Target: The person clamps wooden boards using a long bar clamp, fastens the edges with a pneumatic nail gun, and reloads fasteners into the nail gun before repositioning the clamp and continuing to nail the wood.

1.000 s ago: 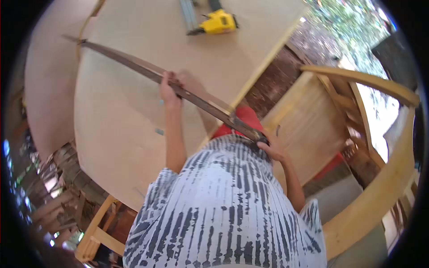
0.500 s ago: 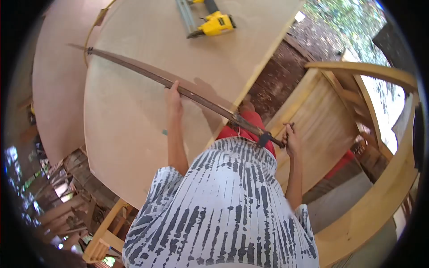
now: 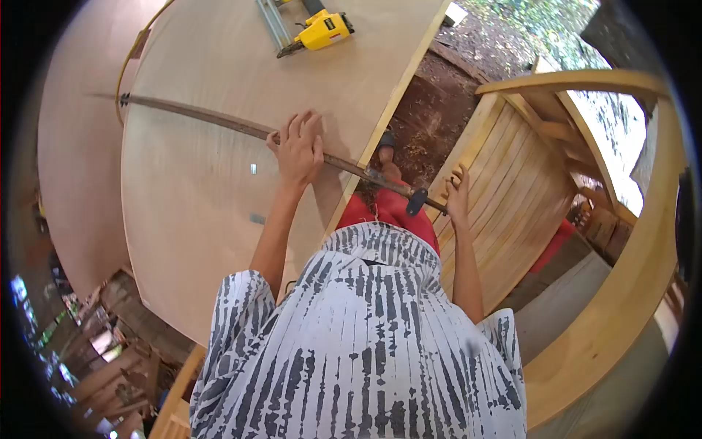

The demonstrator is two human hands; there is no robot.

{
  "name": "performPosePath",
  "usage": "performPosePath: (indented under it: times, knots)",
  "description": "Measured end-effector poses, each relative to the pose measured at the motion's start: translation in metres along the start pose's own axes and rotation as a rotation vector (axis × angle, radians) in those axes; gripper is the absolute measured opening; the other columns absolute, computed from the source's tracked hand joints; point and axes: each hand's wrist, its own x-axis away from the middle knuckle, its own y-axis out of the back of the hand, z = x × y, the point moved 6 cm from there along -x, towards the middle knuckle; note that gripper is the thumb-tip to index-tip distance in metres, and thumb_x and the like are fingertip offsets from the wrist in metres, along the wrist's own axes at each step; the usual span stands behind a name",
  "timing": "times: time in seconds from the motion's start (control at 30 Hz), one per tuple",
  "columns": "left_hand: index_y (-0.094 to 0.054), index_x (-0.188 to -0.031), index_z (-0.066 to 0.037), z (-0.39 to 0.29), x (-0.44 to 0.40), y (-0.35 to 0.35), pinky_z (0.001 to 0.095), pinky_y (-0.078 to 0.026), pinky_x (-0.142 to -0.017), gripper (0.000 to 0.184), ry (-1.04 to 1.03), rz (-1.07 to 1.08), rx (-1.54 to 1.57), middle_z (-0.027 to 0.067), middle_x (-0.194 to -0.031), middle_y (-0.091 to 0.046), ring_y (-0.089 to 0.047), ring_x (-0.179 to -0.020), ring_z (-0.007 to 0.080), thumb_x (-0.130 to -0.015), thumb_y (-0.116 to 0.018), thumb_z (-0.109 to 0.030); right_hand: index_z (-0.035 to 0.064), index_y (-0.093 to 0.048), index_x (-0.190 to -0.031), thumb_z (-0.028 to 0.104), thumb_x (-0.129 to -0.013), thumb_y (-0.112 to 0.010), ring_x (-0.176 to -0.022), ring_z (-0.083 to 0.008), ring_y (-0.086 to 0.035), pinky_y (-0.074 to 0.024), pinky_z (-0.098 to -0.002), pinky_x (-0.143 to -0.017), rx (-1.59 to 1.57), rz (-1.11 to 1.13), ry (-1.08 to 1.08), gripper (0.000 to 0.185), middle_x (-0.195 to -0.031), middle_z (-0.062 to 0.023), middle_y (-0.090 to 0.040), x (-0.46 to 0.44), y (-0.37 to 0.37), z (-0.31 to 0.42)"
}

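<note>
A long metal bar clamp [image 3: 212, 118] lies across a pale wooden panel [image 3: 190, 212], its near end reaching over the panel's edge toward my lap. My left hand [image 3: 298, 155] rests on the middle of the bar with its fingers spread and stretched out. At the clamp's near end is a dark jaw [image 3: 417, 201] with a screw behind it. My right hand [image 3: 457, 199] has its fingers curled at the screw's handle, which they partly hide. The far jaw [image 3: 125, 99] sits at the panel's opposite edge.
A yellow nail gun [image 3: 325, 31] lies on the panel toward the top. On my right stands a slatted wooden piece of furniture [image 3: 512, 175] with a curved frame. A second panel [image 3: 80, 146] is at the left, with a yellow hose [image 3: 130, 55] beside it.
My left hand has gone from gripping the bar to lying spread over it, slightly farther along toward me. My right hand's fingers have shifted at the handle. The view has moved slightly.
</note>
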Motion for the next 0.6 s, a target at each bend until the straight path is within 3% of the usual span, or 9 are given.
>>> performPosePath:
  times: [0.03,0.07,0.17,0.3,0.4,0.43,0.47,0.53,0.6]
  knots:
    - [-0.064,-0.138,-0.019,0.001,0.001,-0.008,0.0542,-0.027,-0.112,0.051,-0.017,-0.019,-0.061,0.0032,-0.148,-0.06,-0.048,-0.142,0.0276,-0.088,-0.065,-0.016,0.0055,-0.066,-0.134,0.002,-0.101,-0.058,-0.091,-0.0163,-0.068,-0.0565,-0.0274,-0.071,-0.028,0.054,0.033,0.034,-0.113,-0.0115,-0.07,-0.005,0.005,-0.006]
    - [-0.064,-0.138,-0.019,0.004,0.001,-0.014,0.0542,-0.027,-0.112,0.051,-0.031,-0.008,-0.045,0.0032,-0.148,-0.06,-0.048,-0.142,0.0276,-0.088,-0.065,-0.016,0.0053,-0.066,-0.134,-0.006,-0.093,-0.057,-0.113,-0.0185,-0.065,-0.0568,-0.0316,-0.089,-0.134,0.241,-0.253,0.043,-0.121,-0.0085,-0.07,-0.012,0.01,-0.041]
    - [-0.065,-0.138,-0.02,-0.002,0.0,-0.024,0.0556,-0.027,-0.11,0.058,-0.05,-0.008,-0.046,0.003,-0.149,-0.059,-0.048,-0.142,0.0276,-0.081,-0.061,-0.01,0.0058,-0.068,-0.13,-0.006,-0.091,-0.056,-0.12,-0.0188,-0.061,-0.0546,-0.0349,-0.098,0.235,0.72,-0.081,0.042,-0.128,-0.0057,-0.068,-0.017,0.033,-0.188]
    - [-0.066,-0.136,-0.018,-0.004,-0.011,-0.031,0.0535,-0.035,-0.112,0.057,-0.063,0.0,-0.006,0.0106,-0.147,-0.06,-0.051,-0.136,0.037,-0.08,-0.058,-0.007,0.0066,-0.066,-0.133,-0.002,-0.092,-0.061,-0.127,-0.0197,-0.059,-0.0523,-0.0361,-0.102,-0.164,0.553,-0.424,0.042,-0.133,-0.0043,-0.065,0.069,0.031,-0.146]
    - [-0.066,-0.132,-0.017,-0.004,-0.015,-0.038,0.0541,-0.039,-0.11,0.055,-0.066,-0.003,0.048,0.0127,-0.144,-0.061,-0.053,-0.132,0.0399,-0.08,-0.057,-0.006,0.0082,-0.058,-0.143,0.008,-0.097,-0.065,-0.137,-0.026,-0.056,-0.0456,-0.0378,-0.114,0.053,0.195,-0.209,0.046,-0.148,-0.01,-0.061,0.067,0.063,-0.124]
    - [-0.067,-0.131,-0.016,-0.002,-0.016,-0.04,0.0543,-0.04,-0.11,0.053,-0.087,-0.017,0.089,0.0131,-0.142,-0.062,-0.053,-0.13,0.0406,-0.08,-0.057,-0.006,0.0082,-0.058,-0.143,0.008,-0.097,-0.065,-0.137,-0.026,-0.056,-0.0456,-0.0378,-0.114,0.064,0.198,-0.217,0.046,-0.148,-0.01,-0.061,0.061,0.055,-0.113]
    - [-0.067,-0.131,-0.016,0.002,-0.014,-0.045,0.0543,-0.04,-0.11,0.053,-0.078,-0.007,0.09,0.0131,-0.142,-0.062,-0.053,-0.13,0.0406,-0.08,-0.057,-0.006,0.008,-0.058,-0.142,0.012,-0.1,-0.064,-0.136,-0.0238,-0.056,-0.0467,-0.0374,-0.112,0.018,0.122,-0.034,0.043,-0.146,-0.0104,-0.061,0.055,0.042,-0.085]
    - [-0.069,-0.127,-0.022,0.008,-0.013,-0.051,0.0559,-0.028,-0.107,0.051,-0.103,-0.036,0.032,0.0026,-0.142,-0.06,-0.053,-0.13,0.0278,-0.078,-0.061,-0.012,0.0078,-0.057,-0.142,0.016,-0.104,-0.064,-0.135,-0.0217,-0.056,-0.0478,-0.037,-0.11,-0.021,0.052,0.134,0.04,-0.145,-0.0107,-0.062,0.037,0.031,-0.07]
    - [-0.07,-0.126,-0.022,0.011,-0.016,-0.055,0.056,-0.028,-0.106,0.05,-0.12,-0.033,0.017,0.0024,-0.142,-0.06,-0.054,-0.13,0.0276,-0.078,-0.061,-0.012,0.0065,-0.057,-0.138,0.025,-0.108,-0.063,-0.129,-0.0187,-0.06,-0.0521,-0.038,-0.101,0.054,0.247,-0.077,0.036,-0.132,-0.0088,-0.065,0.018,0.02,-0.095]
